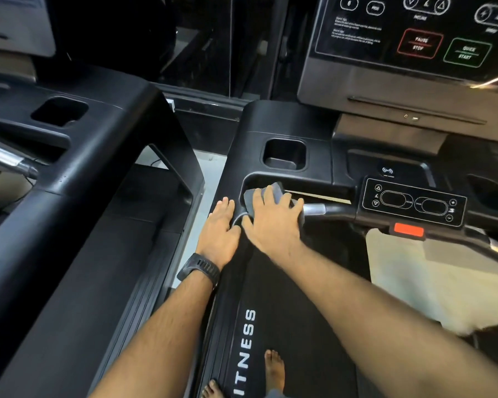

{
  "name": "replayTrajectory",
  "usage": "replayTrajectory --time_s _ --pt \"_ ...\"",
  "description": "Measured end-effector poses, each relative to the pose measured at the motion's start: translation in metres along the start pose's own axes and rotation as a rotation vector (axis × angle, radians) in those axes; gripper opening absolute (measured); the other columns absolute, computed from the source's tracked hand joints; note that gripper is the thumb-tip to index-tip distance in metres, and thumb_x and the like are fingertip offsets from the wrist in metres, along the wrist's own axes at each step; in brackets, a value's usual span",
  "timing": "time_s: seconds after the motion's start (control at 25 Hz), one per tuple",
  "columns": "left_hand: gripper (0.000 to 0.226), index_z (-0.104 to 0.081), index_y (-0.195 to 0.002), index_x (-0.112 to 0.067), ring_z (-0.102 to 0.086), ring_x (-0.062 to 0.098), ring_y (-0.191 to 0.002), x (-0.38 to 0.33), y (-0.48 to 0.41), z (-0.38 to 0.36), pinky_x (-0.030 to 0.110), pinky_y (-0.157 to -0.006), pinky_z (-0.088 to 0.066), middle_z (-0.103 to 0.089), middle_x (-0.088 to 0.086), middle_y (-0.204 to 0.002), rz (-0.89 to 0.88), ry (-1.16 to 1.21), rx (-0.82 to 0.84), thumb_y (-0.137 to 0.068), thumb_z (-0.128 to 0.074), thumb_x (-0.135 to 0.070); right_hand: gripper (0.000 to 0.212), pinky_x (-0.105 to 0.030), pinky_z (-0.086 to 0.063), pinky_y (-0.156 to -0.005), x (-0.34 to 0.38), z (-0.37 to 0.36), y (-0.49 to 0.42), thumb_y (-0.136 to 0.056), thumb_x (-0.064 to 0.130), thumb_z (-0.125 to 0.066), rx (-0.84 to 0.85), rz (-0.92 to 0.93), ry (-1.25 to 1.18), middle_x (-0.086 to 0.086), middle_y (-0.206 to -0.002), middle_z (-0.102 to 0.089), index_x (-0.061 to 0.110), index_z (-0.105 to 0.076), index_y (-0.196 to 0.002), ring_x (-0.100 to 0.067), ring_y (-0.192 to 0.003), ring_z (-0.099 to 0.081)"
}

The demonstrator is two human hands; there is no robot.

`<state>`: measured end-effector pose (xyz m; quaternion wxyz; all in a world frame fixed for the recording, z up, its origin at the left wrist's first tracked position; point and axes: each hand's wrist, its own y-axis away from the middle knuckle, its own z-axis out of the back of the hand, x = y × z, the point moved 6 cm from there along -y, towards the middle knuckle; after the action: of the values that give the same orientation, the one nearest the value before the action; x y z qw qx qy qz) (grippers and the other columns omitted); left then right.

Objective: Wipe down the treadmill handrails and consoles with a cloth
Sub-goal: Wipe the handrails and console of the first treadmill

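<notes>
While the left hand (219, 225) rests flat, fingers straight, bracing on the console arm (259, 124) mid-frame, the right hand (273, 225) curls the grey cloth (278, 191) round the handrail (316, 209), apparently to rub it.

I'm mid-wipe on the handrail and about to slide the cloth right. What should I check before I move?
1. Cloth gripped: ok. The right hand holds it, fingers curled over it.
2. Cloth on the handrail: ok, at its left end.
3. Left hand out of the way: ok. It rests flat on the side arm, left of the cloth.
4. Path right: ok. The silver section is bare.
5. Clear of buttons: ok for now. The keypad and red tab lie further right, so a short stroke looks safer.
6. Belt stopped: cannot tell.
</notes>
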<state>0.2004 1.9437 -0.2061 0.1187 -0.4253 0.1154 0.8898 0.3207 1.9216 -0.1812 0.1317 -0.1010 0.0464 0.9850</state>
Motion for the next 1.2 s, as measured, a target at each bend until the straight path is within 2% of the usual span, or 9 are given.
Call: replayTrajectory --time_s 0.08,0.2,0.4,0.56,0.76,0.92,1.04,1.12,1.2 --pt "0.064 -0.025 -0.155 -0.017 -0.008 0.010 -0.151 0.003 0.002 -0.001 0.031 -0.124 -0.007 -0.016 -0.002 -0.164 -0.011 -0.018 0.005 -0.095 -0.043 -0.007 0.062 -0.064 -0.031 -0.105 -0.001 -0.014 -0.009 -0.097 0.055 -0.041 -0.126 0.012 -0.037 -0.008 -0.144 -0.055 0.017 -0.051 -0.144 -0.044 -0.132 -0.045" --pt "0.065 -0.025 -0.156 -0.017 -0.008 0.009 -0.151 0.003 0.000 -0.003 0.029 -0.124 -0.007 -0.016 -0.002 -0.164 -0.017 -0.033 -0.007 -0.094 -0.041 -0.006 0.049 -0.051 -0.037 -0.092 0.007 -0.006 -0.041 -0.100 0.047 -0.034 -0.111 -0.014 -0.104 -0.003 -0.113 -0.069 0.018 -0.070 -0.115 -0.034 -0.114 -0.053" --pt "0.065 -0.027 -0.155 -0.017 -0.011 0.008 -0.150 0.003 0.001 -0.001 0.021 -0.119 -0.004 -0.018 -0.003 -0.163 -0.012 -0.041 -0.029 -0.093 -0.042 -0.004 0.036 -0.048 -0.037 -0.084 0.010 -0.005 -0.020 -0.099 0.039 -0.041 -0.166 -0.034 -0.085 -0.001 -0.091 -0.067 0.017 -0.069 -0.099 -0.031 -0.107 -0.055" --pt "0.065 -0.027 -0.155 -0.018 -0.010 0.008 -0.150 0.002 0.000 -0.002 0.019 -0.117 -0.003 -0.018 -0.003 -0.163 -0.018 -0.072 -0.030 -0.093 -0.042 -0.005 0.033 -0.045 -0.036 -0.081 0.011 0.001 -0.049 -0.096 0.035 -0.040 -0.045 -0.011 -0.148 -0.003 -0.093 -0.068 0.019 -0.069 -0.092 -0.029 -0.094 -0.057" --pt "0.066 -0.024 -0.156 -0.015 -0.009 0.010 -0.151 0.000 -0.001 -0.002 0.025 -0.121 -0.006 -0.016 0.000 -0.164 -0.026 -0.134 -0.007 -0.094 -0.044 -0.008 0.039 -0.045 -0.037 -0.079 -0.004 -0.007 -0.026 -0.097 0.041 -0.037 -0.114 0.027 -0.071 -0.001 -0.089 -0.066 0.018 -0.069 -0.094 -0.028 -0.093 -0.058" --pt "0.065 -0.024 -0.156 -0.015 -0.009 0.011 -0.151 0.001 -0.003 -0.002 0.029 -0.123 -0.009 -0.016 0.001 -0.164 -0.037 -0.163 -0.011 -0.094 -0.045 -0.011 0.043 -0.047 -0.037 -0.087 -0.016 0.001 -0.055 -0.098 0.040 -0.034 0.002 -0.001 -0.185 -0.002 -0.101 -0.070 0.018 -0.071 -0.096 -0.026 -0.110 -0.056" --pt "0.065 -0.023 -0.156 -0.014 -0.009 0.012 -0.151 0.001 -0.003 -0.003 0.028 -0.122 -0.007 -0.016 0.002 -0.164 -0.042 -0.156 -0.008 -0.095 -0.045 -0.011 0.038 -0.043 -0.039 -0.084 -0.018 -0.011 -0.015 -0.098 0.040 -0.038 -0.153 0.003 -0.045 0.001 -0.092 -0.067 0.019 -0.069 -0.097 -0.022 -0.096 -0.059" --pt "0.066 -0.021 -0.156 -0.013 -0.009 0.013 -0.151 0.001 -0.004 -0.004 0.026 -0.120 -0.006 -0.015 0.002 -0.164 -0.050 -0.171 -0.007 -0.095 -0.047 -0.013 0.038 -0.044 -0.038 -0.080 -0.026 -0.004 -0.037 -0.096 0.039 -0.037 -0.142 0.050 -0.102 -0.001 -0.090 -0.067 0.019 -0.069 -0.092 -0.025 -0.088 -0.059" --pt "0.067 -0.019 -0.156 -0.014 -0.008 0.012 -0.151 0.002 -0.008 -0.005 0.026 -0.121 -0.006 -0.013 0.002 -0.164 -0.055 -0.200 0.001 -0.096 -0.047 -0.016 0.035 -0.044 -0.035 -0.079 -0.033 0.003 -0.059 -0.094 0.037 -0.037 0.027 -0.018 -0.210 -0.003 -0.092 -0.069 0.019 -0.067 -0.086 -0.027 -0.085 -0.057"
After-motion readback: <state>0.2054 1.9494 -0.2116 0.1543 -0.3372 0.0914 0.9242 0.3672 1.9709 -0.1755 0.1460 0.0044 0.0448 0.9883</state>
